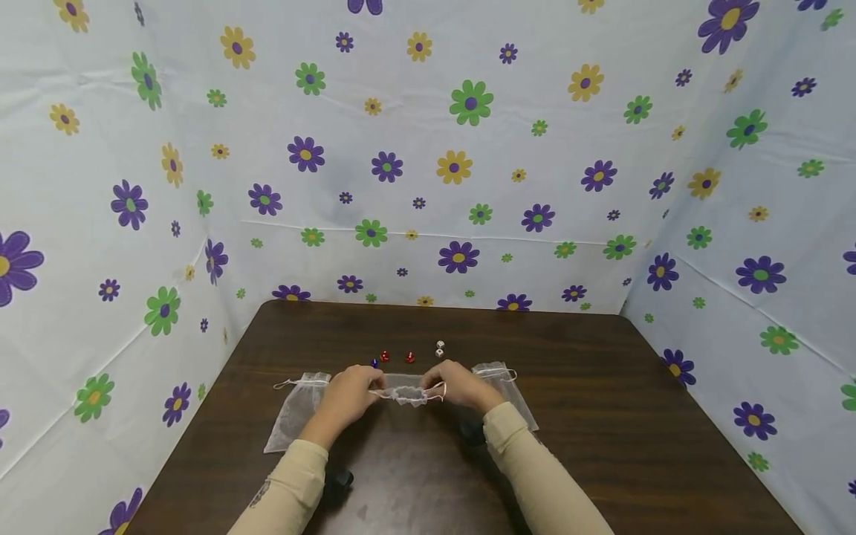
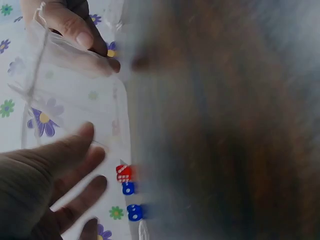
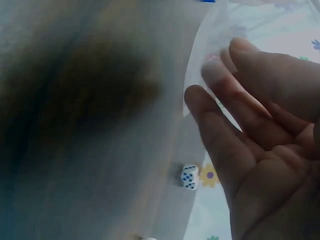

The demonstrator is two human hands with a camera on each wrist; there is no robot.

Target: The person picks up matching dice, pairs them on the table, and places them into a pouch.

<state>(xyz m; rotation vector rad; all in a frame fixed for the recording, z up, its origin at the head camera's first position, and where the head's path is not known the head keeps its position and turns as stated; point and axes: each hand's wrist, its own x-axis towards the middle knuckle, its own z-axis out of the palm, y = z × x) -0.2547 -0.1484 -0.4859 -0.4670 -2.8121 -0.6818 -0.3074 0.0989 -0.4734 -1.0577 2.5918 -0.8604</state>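
Note:
A sheer white drawstring pouch point(image 1: 408, 396) is stretched between both hands above the table, its gathered mouth facing me. My left hand point(image 1: 350, 398) pinches the left side of the mouth with its fingertips; in the left wrist view its thumb point(image 2: 75, 142) overlaps the sheer fabric and the other fingers are spread. At the opposite side, my right hand point(image 1: 460, 385) holds the rim by the cord, some fingers seen through the mesh in the left wrist view. Just beyond the pouch lie red dice point(image 1: 384, 357), a blue die point(image 1: 374, 363) and white dice point(image 1: 439, 353).
A second sheer pouch point(image 1: 294, 416) lies flat on the brown table point(image 1: 635, 431) beside the left hand. Another pouch point(image 1: 501, 379) lies partly under the right forearm. A flower-patterned sheet point(image 1: 414, 200) rises behind the table and along both sides.

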